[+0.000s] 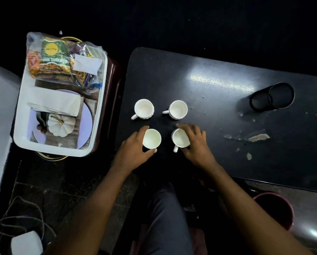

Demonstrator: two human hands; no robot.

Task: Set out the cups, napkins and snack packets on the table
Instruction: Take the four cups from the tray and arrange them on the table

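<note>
Already we have four cups (144,108) on the desk (209,61), left hand (133,151) and right hand (196,144) with fingers curled round the near two, napkins (54,103) and snack packets (49,57) left in the tray (101,92).

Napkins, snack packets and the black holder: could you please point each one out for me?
napkins (54,103), head view, middle of the top white sheet.
snack packets (50,57), head view, green front of the top packet.
black holder (260,101), head view, on its side wall.
</note>
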